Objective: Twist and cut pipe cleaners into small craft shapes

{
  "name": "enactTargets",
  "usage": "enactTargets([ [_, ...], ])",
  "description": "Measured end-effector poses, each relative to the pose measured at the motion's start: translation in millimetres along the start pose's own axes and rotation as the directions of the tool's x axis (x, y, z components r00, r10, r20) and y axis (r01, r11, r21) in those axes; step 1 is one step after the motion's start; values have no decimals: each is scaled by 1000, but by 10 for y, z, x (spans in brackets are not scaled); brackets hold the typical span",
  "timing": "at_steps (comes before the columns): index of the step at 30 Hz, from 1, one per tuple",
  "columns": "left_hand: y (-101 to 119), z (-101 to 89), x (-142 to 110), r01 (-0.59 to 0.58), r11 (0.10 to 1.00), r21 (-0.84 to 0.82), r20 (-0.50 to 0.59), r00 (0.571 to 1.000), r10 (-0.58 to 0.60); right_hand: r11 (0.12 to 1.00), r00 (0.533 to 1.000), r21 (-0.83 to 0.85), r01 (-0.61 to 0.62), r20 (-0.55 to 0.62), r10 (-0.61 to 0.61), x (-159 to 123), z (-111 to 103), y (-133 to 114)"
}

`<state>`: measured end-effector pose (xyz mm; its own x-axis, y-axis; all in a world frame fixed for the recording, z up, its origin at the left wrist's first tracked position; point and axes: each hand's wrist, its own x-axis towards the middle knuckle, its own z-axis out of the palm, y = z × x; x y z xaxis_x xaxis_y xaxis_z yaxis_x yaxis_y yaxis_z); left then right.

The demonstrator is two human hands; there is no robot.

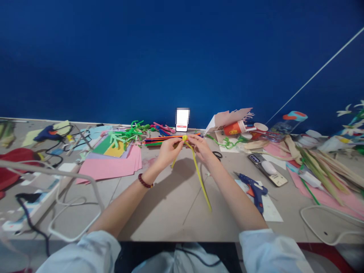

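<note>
My left hand and my right hand meet above the table's middle, and their fingertips pinch a yellow pipe cleaner. It is wound into a small tight coil at the top, between my hands. One long end hangs down towards me and a shorter end drops under my left hand. A bundle of straight multicoloured pipe cleaners lies just behind my hands. A dark red bead bracelet circles my left wrist.
Pink and coloured paper sheets and green pipe cleaner shapes lie to the left. Black scissors and a blue hot glue gun lie to the right. Dried leaf strips and a white power strip sit at the sides.
</note>
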<state>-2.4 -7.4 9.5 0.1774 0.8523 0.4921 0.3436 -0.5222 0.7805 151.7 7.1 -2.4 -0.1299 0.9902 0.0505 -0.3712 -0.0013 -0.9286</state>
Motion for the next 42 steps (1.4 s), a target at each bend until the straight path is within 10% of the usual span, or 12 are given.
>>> enactTargets([
  [17, -28, 45, -61, -61, 990, 126, 14, 998, 60, 960, 971, 152, -235, 70, 227, -59, 56, -33],
  [42, -50, -5, -55, -219, 925, 310, 110, 975, 194, 984, 970, -30, -176, 164, 179, -47, -29, -79],
])
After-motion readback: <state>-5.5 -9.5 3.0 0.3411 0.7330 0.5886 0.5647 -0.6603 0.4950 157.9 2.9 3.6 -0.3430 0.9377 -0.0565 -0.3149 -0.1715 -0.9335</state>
